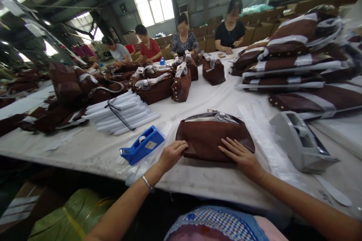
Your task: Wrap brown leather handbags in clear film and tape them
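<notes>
A brown handbag (209, 141) stands on the white-covered table in front of me, its handles wrapped in clear plastic at the top. At its lower left corner, my left hand (173, 153) has its fingers pressed together around the edge; the thumb is hidden. My right hand (240, 157) lies flat against the front right of the bag with fingers spread. Left of the bag is a blue tape dispenser (143, 145). To the right stands a larger grey tape dispenser (304, 141).
A tied bundle of white rolls (121, 113) lies behind the blue dispenser. Several finished-looking brown bags (155, 86) stand farther back, and stacked bags (299, 60) rise at the right. Co-workers (183, 39) are along the far side. The table's front edge (195, 192) is close to me.
</notes>
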A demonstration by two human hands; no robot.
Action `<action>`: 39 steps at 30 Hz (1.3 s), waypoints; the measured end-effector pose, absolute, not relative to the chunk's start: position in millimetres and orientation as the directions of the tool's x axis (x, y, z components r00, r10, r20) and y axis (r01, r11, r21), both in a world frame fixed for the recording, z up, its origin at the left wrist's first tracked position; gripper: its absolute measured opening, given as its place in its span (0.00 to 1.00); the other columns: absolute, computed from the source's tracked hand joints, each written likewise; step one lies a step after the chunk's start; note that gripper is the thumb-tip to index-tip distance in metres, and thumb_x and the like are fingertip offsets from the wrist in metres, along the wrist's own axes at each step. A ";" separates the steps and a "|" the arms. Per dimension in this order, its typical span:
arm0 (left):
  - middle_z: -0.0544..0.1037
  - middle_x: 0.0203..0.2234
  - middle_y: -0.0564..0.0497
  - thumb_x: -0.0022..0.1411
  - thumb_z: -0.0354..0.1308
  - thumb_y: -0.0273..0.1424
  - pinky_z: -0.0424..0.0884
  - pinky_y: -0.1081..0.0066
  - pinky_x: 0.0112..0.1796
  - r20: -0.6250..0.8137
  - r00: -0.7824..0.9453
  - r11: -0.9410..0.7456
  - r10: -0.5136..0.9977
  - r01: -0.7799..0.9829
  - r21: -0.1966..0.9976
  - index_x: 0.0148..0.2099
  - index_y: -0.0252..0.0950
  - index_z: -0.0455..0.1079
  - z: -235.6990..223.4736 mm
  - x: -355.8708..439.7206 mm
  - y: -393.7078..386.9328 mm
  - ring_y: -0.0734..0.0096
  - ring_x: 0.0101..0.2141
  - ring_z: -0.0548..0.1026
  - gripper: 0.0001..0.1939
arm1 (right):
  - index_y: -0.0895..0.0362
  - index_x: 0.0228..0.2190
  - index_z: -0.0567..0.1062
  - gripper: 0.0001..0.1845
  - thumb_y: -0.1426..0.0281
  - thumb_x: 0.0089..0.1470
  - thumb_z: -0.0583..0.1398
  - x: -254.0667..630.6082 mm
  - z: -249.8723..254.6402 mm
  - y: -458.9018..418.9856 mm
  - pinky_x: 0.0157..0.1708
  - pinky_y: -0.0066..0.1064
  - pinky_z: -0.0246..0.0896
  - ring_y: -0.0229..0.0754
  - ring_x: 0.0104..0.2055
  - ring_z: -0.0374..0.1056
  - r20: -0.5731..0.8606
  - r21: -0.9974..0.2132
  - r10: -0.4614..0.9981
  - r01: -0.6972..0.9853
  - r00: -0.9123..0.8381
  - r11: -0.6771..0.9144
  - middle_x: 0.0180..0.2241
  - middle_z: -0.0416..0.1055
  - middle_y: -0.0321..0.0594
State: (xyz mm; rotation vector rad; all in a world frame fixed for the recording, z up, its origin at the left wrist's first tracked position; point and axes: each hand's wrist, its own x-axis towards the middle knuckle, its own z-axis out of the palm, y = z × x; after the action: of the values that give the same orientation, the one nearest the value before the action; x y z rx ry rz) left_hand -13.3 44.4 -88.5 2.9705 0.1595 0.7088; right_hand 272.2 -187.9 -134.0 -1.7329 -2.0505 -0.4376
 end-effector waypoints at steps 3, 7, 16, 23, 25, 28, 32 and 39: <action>0.78 0.44 0.50 0.70 0.49 0.25 0.74 0.67 0.46 0.387 0.911 -0.990 0.140 0.125 0.065 0.48 0.38 0.70 -89.9 -9.0 45.7 0.68 0.45 0.75 0.10 | 0.47 0.68 0.52 0.44 0.87 0.54 0.44 272.6 -133.1 -187.8 0.63 0.54 0.57 0.50 0.70 0.47 0.487 -0.041 0.862 0.982 -0.143 0.186 0.68 0.53 0.39; 0.75 0.34 0.52 0.72 0.48 0.27 0.70 0.69 0.40 0.311 0.940 -0.989 0.138 0.145 0.001 0.40 0.39 0.70 -105.4 4.2 44.5 0.67 0.38 0.72 0.10 | 0.46 0.67 0.53 0.42 0.87 0.56 0.45 273.5 -140.8 -184.5 0.63 0.53 0.57 0.50 0.69 0.48 0.501 -0.018 0.851 0.981 -0.158 0.193 0.67 0.55 0.39; 0.73 0.33 0.51 0.71 0.49 0.27 0.65 0.66 0.38 0.285 0.936 -0.973 0.204 0.227 -0.049 0.38 0.39 0.69 -117.7 8.8 40.6 0.65 0.37 0.68 0.09 | 0.53 0.66 0.58 0.35 0.75 0.59 0.55 255.7 -98.8 -186.7 0.63 0.55 0.56 0.56 0.70 0.47 0.423 -0.012 0.894 0.985 -0.151 0.172 0.68 0.52 0.44; 0.74 0.34 0.50 0.66 0.53 0.24 0.67 0.65 0.39 0.272 0.917 -0.953 0.292 0.303 0.004 0.37 0.39 0.69 -112.2 7.9 27.9 0.63 0.38 0.70 0.06 | 0.52 0.67 0.55 0.38 0.59 0.61 0.60 237.1 -67.3 -137.0 0.67 0.61 0.38 0.59 0.71 0.41 0.496 0.019 0.866 0.998 -0.060 0.058 0.69 0.48 0.45; 0.75 0.35 0.50 0.62 0.56 0.24 0.69 0.63 0.40 0.257 0.912 -0.946 0.319 0.322 0.029 0.38 0.39 0.69 -100.5 5.6 23.4 0.61 0.39 0.71 0.04 | 0.51 0.68 0.53 0.41 0.56 0.60 0.61 240.2 -83.0 -123.6 0.66 0.62 0.38 0.61 0.71 0.40 0.459 0.017 0.887 0.998 -0.055 0.053 0.70 0.45 0.47; 0.76 0.35 0.50 0.55 0.61 0.27 0.71 0.65 0.39 0.227 0.914 -0.941 0.337 0.328 0.078 0.37 0.39 0.70 -67.5 6.0 16.6 0.62 0.39 0.72 0.06 | 0.50 0.68 0.51 0.43 0.54 0.59 0.60 247.4 -100.8 -115.7 0.66 0.61 0.36 0.60 0.72 0.38 0.428 0.006 0.902 0.998 -0.062 0.065 0.71 0.42 0.46; 0.78 0.47 0.50 0.63 0.58 0.32 0.71 0.64 0.50 0.332 0.869 -0.923 0.366 0.295 0.246 0.47 0.42 0.73 -31.6 29.9 11.0 0.63 0.48 0.75 0.10 | 0.50 0.68 0.50 0.44 0.53 0.58 0.60 253.0 -103.0 -116.4 0.66 0.61 0.35 0.61 0.71 0.38 0.446 -0.011 0.893 0.997 -0.065 0.078 0.71 0.41 0.46; 0.58 0.67 0.41 0.69 0.52 0.35 0.53 0.38 0.62 0.580 0.685 -0.879 0.441 0.462 0.123 0.69 0.42 0.57 -101.3 81.8 15.9 0.47 0.66 0.56 0.27 | 0.51 0.68 0.52 0.45 0.53 0.57 0.62 256.5 -103.4 -114.5 0.66 0.63 0.38 0.61 0.71 0.40 0.464 -0.023 0.879 0.991 -0.107 0.133 0.70 0.45 0.48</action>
State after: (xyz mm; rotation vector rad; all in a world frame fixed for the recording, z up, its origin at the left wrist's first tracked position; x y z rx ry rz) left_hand 81.8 15.9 -101.3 2.9139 0.7805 0.9897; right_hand 256.5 -114.5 -103.4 -1.8057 -2.0514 -0.4190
